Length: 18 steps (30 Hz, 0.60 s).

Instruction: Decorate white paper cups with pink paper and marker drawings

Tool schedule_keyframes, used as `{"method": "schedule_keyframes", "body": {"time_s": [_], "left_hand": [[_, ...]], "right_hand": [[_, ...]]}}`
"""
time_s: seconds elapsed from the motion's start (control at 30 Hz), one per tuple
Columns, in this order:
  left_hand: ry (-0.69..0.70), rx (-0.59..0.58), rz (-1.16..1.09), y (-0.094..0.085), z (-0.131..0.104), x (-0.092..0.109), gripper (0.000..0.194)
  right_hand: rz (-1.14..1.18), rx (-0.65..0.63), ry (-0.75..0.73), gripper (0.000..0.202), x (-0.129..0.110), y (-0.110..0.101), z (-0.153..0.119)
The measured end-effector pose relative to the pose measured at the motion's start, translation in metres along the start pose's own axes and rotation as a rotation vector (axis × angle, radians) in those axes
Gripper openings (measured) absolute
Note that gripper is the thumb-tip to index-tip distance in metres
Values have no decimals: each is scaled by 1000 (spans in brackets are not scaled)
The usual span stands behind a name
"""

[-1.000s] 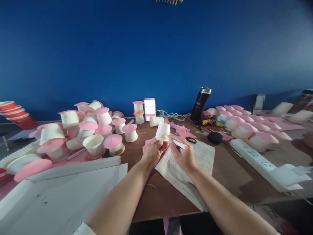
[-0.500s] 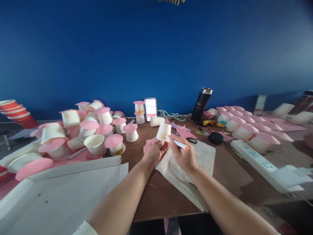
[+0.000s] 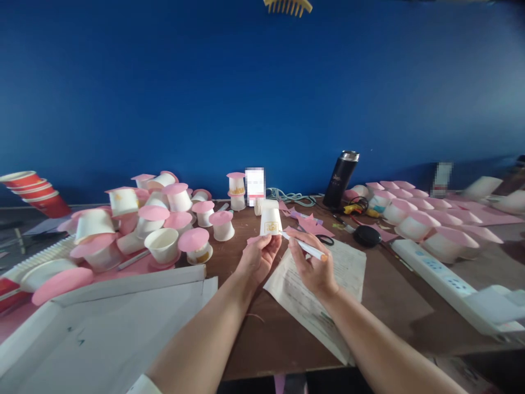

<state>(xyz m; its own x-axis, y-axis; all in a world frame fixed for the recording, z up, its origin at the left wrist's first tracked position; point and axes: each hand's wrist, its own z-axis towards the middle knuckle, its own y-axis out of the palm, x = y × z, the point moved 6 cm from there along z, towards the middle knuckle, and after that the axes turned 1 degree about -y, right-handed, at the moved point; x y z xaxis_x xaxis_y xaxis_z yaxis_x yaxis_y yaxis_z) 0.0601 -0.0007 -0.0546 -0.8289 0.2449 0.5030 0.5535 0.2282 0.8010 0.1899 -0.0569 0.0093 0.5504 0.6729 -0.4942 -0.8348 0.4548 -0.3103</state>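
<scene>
Near the middle, my left hand holds a white paper cup upside down by its lower rim. A yellow-orange drawing in a small frame shows on the cup's side. My right hand grips a white marker with an orange end, its tip pointing at the lower right of the cup. Whether the tip touches the cup cannot be made out. Beneath the right hand lies a printed sheet. Behind the hands are pink paper pieces and black scissor handles.
Cups with pink discs crowd the left, beside a white box lid and stacked red cups. Rightward are a black bottle, a round black object, a power strip and rows of pink-topped cups.
The cup stands more upright and its drawing faces me more squarely. The marker tip has moved from the drawing to the cup's lower right edge. The view has shifted slightly.
</scene>
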Motion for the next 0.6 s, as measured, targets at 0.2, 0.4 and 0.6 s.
{"method": "schedule_keyframes", "body": {"time_s": [0.2, 0.4, 0.6], "left_hand": [[19, -31, 14, -1, 1, 0, 22], [18, -68, 46, 0, 0, -1, 18], [22, -102, 58, -1, -2, 0, 18]], "right_hand": [[-4, -10, -14, 16, 1, 2, 1], [-45, 9, 15, 16, 5, 1, 1], [-57, -13, -3, 16, 9, 6, 0]]}}
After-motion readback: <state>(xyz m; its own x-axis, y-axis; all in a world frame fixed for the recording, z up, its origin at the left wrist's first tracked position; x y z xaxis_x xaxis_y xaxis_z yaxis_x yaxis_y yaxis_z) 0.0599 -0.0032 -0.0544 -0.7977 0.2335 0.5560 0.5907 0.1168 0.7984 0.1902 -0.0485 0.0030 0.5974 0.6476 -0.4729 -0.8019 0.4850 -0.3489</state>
